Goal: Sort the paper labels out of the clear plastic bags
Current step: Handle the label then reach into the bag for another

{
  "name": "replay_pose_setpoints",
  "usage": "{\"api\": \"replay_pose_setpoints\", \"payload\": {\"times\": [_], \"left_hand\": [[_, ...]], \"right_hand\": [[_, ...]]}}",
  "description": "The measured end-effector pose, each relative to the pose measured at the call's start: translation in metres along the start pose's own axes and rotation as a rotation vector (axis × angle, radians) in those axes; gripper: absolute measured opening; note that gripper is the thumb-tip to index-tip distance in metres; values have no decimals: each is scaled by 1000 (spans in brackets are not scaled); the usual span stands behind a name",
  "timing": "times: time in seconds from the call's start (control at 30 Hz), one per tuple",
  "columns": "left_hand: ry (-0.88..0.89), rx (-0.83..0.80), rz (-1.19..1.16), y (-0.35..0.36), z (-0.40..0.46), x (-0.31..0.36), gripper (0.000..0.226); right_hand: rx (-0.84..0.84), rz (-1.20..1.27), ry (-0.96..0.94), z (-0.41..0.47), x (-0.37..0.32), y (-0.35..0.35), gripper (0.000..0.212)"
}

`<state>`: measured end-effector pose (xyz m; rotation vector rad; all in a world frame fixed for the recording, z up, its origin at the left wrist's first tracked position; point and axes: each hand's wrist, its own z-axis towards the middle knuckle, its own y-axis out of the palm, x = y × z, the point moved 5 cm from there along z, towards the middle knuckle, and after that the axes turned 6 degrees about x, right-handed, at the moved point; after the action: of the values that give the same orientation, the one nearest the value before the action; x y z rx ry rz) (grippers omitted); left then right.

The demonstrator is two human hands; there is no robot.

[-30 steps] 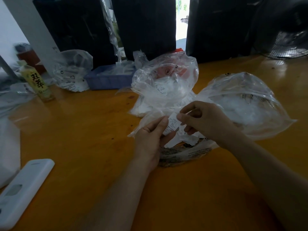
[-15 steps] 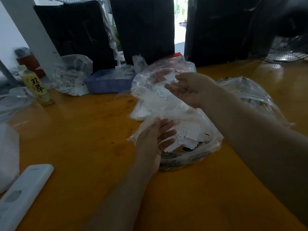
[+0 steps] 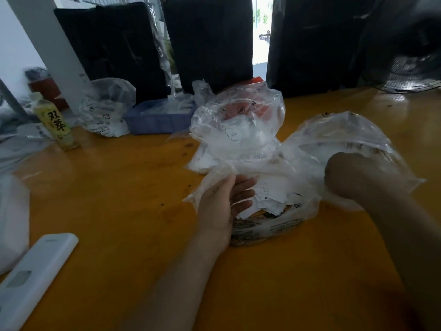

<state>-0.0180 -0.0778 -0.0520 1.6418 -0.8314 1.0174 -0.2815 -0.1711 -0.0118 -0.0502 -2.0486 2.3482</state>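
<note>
left hand on the label bag, right hand in a fist beside it

while the left hand lies against the near bag, its fingers are straight and close together, touching the crinkled plastic and the paper labels heaped inside. the labels are small white slips with dark print too fine to read; the bag's lower face carries blurred lines of black text that i cannot make out. this bag lies on its side on the orange table, its long axis running left to right, its torn mouth toward the left hand.

right of the near bag, the right hand is curled knuckles-up; whether it clutches plastic or anything else cannot be told. it rests against a puffed clear bag just right of the near bag. behind the near bag stands another clear bag with a pink round mark showing through.

far left of the near bag, a yellow bottle shows two large dark chinese characters. a blue tray holding white slips sits behind and left, with a printed plastic bag beside it. a white oblong device lies near-left of the bag, at the table's near edge. bare tabletop spreads left and in front of the near bag. a fan stands far right behind it.
</note>
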Motion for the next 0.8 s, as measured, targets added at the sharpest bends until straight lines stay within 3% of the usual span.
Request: {"api": "replay_pose_setpoints", "payload": {"times": [0.3,0.47,0.6,0.7,0.8], "left_hand": [[16,-7,-9,0,0,0,33],[25,-10,12,0,-1,1,34],[33,-20,49,0,0,1,34],[82,-42,113,1,-2,1,31],[165,-98,245,6,-5,4,35]], "right_hand": [[93,68,3,4,7,11,6],[207,133,34,-9,8,-14,28],[339,213,-10,-31,-16,-35,33],[352,587,-115,-44,-43,-48,21],[23,1163,-152,-53,-70,-38,17]]}}
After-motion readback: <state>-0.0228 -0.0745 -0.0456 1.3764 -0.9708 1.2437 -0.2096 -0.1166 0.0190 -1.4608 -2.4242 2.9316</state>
